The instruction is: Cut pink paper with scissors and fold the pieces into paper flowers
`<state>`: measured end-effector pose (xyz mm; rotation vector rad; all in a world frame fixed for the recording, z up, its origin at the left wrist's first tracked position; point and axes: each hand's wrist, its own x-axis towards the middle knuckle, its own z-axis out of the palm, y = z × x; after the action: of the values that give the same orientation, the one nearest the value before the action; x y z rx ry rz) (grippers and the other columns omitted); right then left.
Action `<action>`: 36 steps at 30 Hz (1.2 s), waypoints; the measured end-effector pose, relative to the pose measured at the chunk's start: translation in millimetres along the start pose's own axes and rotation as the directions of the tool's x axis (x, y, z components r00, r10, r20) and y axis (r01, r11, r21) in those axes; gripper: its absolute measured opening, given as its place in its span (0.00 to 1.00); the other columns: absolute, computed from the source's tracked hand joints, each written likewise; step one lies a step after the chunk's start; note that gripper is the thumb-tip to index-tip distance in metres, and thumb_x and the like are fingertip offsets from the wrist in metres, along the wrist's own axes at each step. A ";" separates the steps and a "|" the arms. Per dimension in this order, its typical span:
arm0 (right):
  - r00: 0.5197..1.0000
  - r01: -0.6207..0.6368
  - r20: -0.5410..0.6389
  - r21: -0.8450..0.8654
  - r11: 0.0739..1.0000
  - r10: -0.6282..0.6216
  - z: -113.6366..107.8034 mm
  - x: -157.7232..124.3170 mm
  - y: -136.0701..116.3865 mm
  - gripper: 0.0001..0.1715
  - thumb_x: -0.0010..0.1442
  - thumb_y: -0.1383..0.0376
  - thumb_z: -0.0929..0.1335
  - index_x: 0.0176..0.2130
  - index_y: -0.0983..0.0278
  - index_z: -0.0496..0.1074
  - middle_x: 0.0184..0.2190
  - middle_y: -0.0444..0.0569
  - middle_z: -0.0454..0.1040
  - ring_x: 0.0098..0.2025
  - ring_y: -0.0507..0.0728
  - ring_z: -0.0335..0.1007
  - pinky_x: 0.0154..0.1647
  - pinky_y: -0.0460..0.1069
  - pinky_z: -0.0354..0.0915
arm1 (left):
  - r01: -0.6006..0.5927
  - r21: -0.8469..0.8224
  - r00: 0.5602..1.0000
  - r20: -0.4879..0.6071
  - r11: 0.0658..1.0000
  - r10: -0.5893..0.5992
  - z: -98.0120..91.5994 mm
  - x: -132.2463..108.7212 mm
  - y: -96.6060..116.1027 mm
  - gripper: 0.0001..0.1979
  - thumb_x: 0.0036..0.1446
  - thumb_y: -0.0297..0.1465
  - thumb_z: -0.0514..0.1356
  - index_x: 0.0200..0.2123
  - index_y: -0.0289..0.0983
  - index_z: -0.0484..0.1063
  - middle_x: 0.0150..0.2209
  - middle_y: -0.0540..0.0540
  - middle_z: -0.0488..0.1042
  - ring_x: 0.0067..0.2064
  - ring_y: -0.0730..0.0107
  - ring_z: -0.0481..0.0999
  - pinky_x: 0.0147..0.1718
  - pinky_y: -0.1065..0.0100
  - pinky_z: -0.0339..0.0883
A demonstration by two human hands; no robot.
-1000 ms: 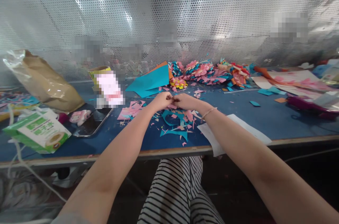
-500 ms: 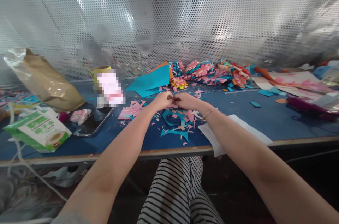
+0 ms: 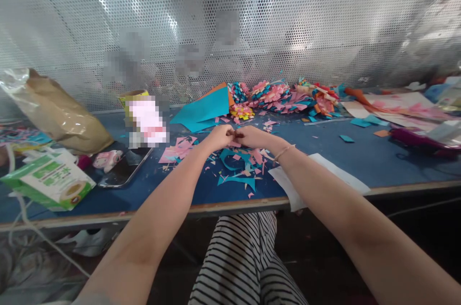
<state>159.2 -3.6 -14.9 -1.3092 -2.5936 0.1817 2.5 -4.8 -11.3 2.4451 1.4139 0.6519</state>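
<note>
My left hand (image 3: 221,137) and my right hand (image 3: 249,136) meet over the middle of the table, fingers bent and pressed together. Whatever lies between the fingertips is too small and hidden to name; a little pink shows just below them. Beneath and in front of both hands lie blue paper offcuts (image 3: 237,183) and small pink scraps. Pink paper pieces (image 3: 179,149) are heaped left of my left wrist. Behind the hands rest blue paper sheets (image 3: 205,109), beside a row of bunched, many-coloured paper pieces (image 3: 272,95).
A perforated metal screen (image 3: 248,31) stands along the table's back. On the left are a brown bag (image 3: 65,113), a green-white box (image 3: 50,180) and a phone (image 3: 126,168). White paper (image 3: 338,175) lies under my right forearm; a purple case (image 3: 425,141) sits far right.
The view has shifted very slightly. Both hands stay together in the same place, with only tiny finger movement.
</note>
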 end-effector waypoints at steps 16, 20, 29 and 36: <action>0.999 0.003 0.040 -0.026 1.000 -0.002 -4.0 -3.6 -4.8 0.13 0.56 0.64 0.59 0.32 0.68 0.69 0.31 0.52 0.72 0.30 0.52 0.63 0.27 0.45 0.51 | -0.004 0.026 1.000 0.021 1.000 0.004 0.7 0.3 -0.5 0.07 0.49 0.27 0.54 0.32 0.35 0.70 0.34 0.45 0.74 0.36 0.68 0.72 0.33 0.70 0.64; 0.999 0.001 0.040 -0.018 1.000 0.000 -4.0 -3.7 -4.6 0.13 0.56 0.64 0.59 0.31 0.67 0.69 0.30 0.52 0.72 0.29 0.52 0.63 0.27 0.45 0.51 | -0.007 0.020 1.000 0.028 1.000 0.006 0.5 0.2 -0.5 0.07 0.49 0.27 0.54 0.32 0.35 0.70 0.34 0.45 0.75 0.36 0.68 0.72 0.32 0.70 0.64; 0.998 0.005 0.059 -0.016 1.000 -0.004 -5.3 -5.3 -5.9 0.13 0.56 0.64 0.59 0.32 0.67 0.70 0.31 0.53 0.73 0.30 0.52 0.64 0.28 0.45 0.51 | -0.014 0.115 0.999 0.034 0.993 0.011 0.6 -1.5 1.5 0.07 0.50 0.27 0.53 0.32 0.36 0.70 0.33 0.45 0.74 0.35 0.68 0.71 0.32 0.69 0.62; 0.996 0.016 0.084 0.030 0.999 -0.018 -5.7 -5.7 -6.0 0.12 0.56 0.65 0.60 0.34 0.67 0.70 0.33 0.53 0.74 0.32 0.53 0.66 0.29 0.45 0.53 | -0.040 0.165 0.999 0.043 0.986 0.033 0.4 -2.7 3.7 0.07 0.49 0.26 0.52 0.32 0.35 0.69 0.33 0.44 0.73 0.35 0.66 0.71 0.31 0.68 0.61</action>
<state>159.3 -11.7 -8.9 -1.2958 -2.6602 0.2763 4.3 -8.9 -10.7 2.6009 1.4652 0.5081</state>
